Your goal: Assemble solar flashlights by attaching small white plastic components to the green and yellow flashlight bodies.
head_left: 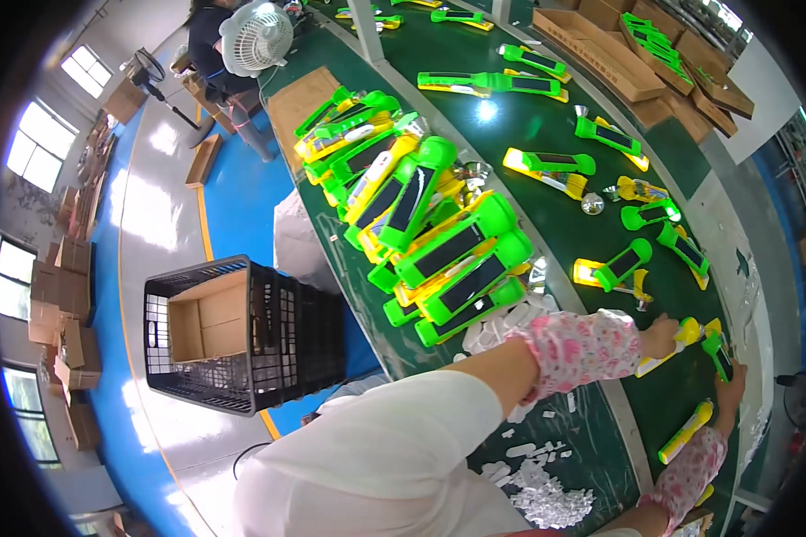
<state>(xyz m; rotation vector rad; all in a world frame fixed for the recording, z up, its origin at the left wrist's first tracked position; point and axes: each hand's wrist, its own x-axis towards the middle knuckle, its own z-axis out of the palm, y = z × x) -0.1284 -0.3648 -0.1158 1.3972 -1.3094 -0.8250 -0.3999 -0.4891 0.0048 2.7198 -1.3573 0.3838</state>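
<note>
Both my arms wear pink floral sleeve covers and reach to the right side of the green work surface. My left hand (659, 336) has its fingers closed round a yellow flashlight part (687, 332) with a rounded head. Just beyond it, my right hand (733, 387) closes on the lower end of a green flashlight body with a dark panel (718, 356). The two parts lie close together; I cannot tell whether they touch. Below the hands rests another yellow flashlight part (686, 431). A green and yellow flashlight (624, 265) lies farther away.
A heap of green and yellow flashlights (439, 242) stands on the side table to the left. Small white pieces (546, 497) lie near my body. A black crate (269, 340) holding a cardboard box is at left. A co-worker (208, 45) sits beside a white fan (256, 40).
</note>
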